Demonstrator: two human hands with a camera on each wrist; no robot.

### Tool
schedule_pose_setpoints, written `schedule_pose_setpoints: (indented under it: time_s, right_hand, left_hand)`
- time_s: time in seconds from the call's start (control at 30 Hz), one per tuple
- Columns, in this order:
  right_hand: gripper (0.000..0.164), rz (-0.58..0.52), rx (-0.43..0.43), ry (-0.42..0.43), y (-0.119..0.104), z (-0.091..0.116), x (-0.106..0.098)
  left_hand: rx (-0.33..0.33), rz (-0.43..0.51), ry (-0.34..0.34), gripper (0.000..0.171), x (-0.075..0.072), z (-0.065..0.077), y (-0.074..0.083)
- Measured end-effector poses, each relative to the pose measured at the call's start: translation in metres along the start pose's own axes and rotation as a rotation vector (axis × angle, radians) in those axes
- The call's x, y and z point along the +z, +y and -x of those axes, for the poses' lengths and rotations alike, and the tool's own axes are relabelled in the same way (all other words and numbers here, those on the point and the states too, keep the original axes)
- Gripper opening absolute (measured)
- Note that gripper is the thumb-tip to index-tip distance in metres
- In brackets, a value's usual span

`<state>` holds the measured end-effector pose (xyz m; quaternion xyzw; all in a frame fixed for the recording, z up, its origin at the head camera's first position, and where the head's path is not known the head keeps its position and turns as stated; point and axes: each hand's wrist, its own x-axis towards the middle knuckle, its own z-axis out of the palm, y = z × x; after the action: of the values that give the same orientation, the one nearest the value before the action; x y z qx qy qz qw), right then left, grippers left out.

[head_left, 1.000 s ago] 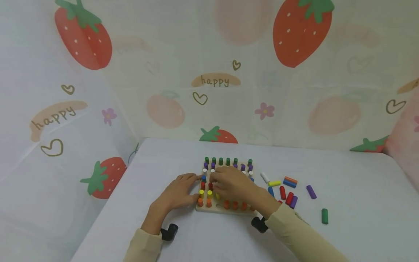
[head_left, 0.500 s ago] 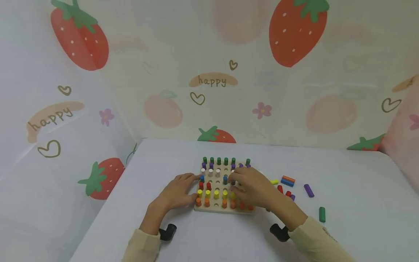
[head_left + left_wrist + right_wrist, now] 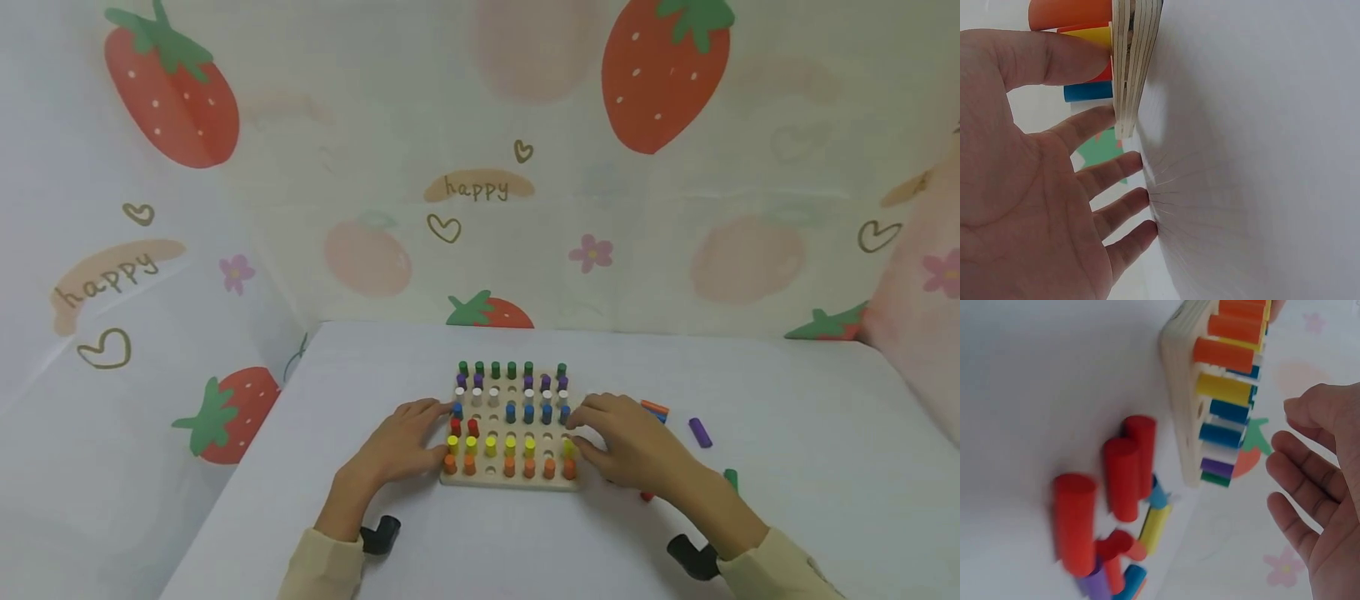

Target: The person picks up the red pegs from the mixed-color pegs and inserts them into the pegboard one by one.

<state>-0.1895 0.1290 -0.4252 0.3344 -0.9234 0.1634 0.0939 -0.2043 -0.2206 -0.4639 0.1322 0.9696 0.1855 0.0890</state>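
A pale wooden pegboard [image 3: 510,485] lies flat, with upright pegs in rows of green, purple, white, blue, red, yellow and orange. Some holes are bare, most of them in the red row [image 3: 464,428]. My left hand [image 3: 397,446] rests at the board's left side; its thumb and index finger touch the edge, and the other fingertips meet the cloth [image 3: 1247,162]. Just off the right edge hovers my right hand [image 3: 637,442], fingers loosely bent and apart. Nothing lies between them in the right wrist view.
Loose red pegs [image 3: 1121,481] lie beside the board on the right, with a yellow peg [image 3: 1155,528] and blue ones among them. Farther right are a purple peg [image 3: 700,432] and a green peg [image 3: 731,480]. A printed strawberry curtain [image 3: 480,250] stands behind the table.
My right hand has moved rightward from over the board's left-middle to past its right edge, uncovering the rows. The left hand has stayed against the board. The head view has shifted slightly.
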Motion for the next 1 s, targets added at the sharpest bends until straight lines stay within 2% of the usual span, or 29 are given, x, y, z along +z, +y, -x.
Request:
schedule_pose_setpoints:
  time_s: [0.3,0.6,0.8,1.0]
  right_hand:
    - [0.016,0.0,0.022,0.01,0.014,0.024,-0.002]
    - [0.019,0.0,0.15,-0.062,0.026,0.049,-0.009]
    - [0.018,0.056,0.183,-0.065,0.032,0.067,-0.01]
    - [0.02,0.041,0.23,-0.118,0.035,0.078,-0.004]
  left_hand:
    - [-0.009,-0.004,0.009,0.067,-0.001,0.001,-0.005]
    - [0.01,-0.008,0.014,0.067,-0.004,-0.001,-0.005]
    - [0.002,0.0,-0.004,0.068,-0.002,-0.003,-0.001]
    - [-0.009,-0.009,-0.007,0.068,-0.001,0.0,0.0]
